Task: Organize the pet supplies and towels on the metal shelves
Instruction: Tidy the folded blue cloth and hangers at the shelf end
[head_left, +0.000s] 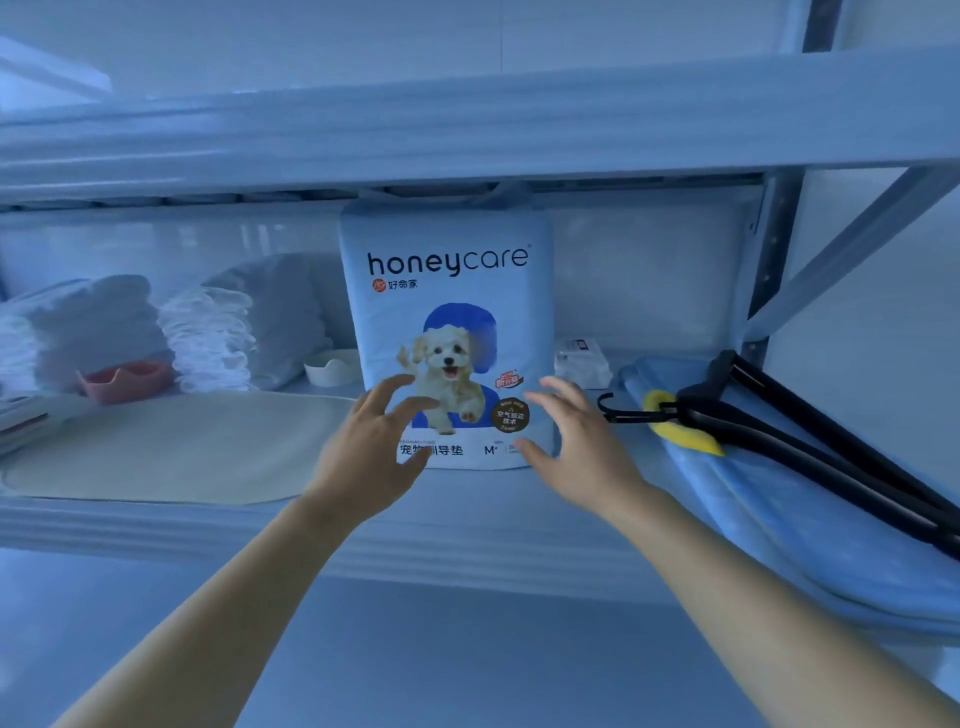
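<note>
The pale blue plastic-wrapped pack of pet training pads (447, 291), printed with a puppy, stands upright at the middle of the grey metal shelf (363, 535), its top close under the shelf above. The left hand (363, 457) and the right hand (576, 447) are raised in front of its lower corners, fingers spread and released, grasping nothing. Whether any fingertip touches the wrapper cannot be told. Judged by its form, the pack is a compressed stack of soft pads: fairly light, yielding under pressure, with a smooth film that may slip. Take hold on both side faces low down, palms pressing inward, rather than pinching the film, which could stretch or tear. Folded white towels (104, 332) are stacked at the left rear, with a pink scalloped bowl (127, 379) before them and a flat beige mat (171, 447) alongside. Black plastic hangers (810, 436) lie on a folded blue mat (779, 519) at the right; keep the pack apart from them.
</note>
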